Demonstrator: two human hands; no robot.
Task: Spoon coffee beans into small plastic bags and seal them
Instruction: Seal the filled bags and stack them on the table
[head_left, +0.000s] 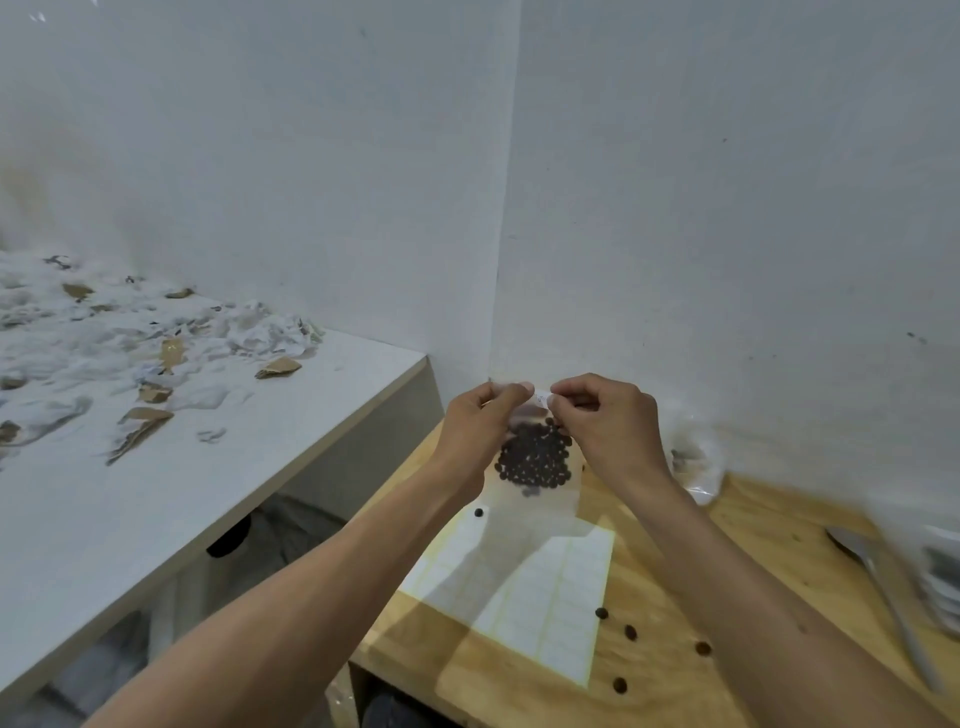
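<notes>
A small clear plastic bag (540, 496) hangs in the air above the wooden table (524, 675), with a cluster of dark coffee beans (535, 460) inside it. My left hand (480, 431) pinches the bag's top edge on the left. My right hand (605, 426) pinches the same top edge on the right, thumb and fingers pressed together. A metal spoon (883, 587) lies on the table at the right, blurred. Several loose beans (630, 632) are scattered on the wood.
A sheet of white labels (550, 597) lies flat under the bag. A crumpled clear bag (696, 465) sits by the wall at the right. A stack of filled bags (943, 587) is at the far right edge. A white table (156, 467) with paper scraps stands to the left.
</notes>
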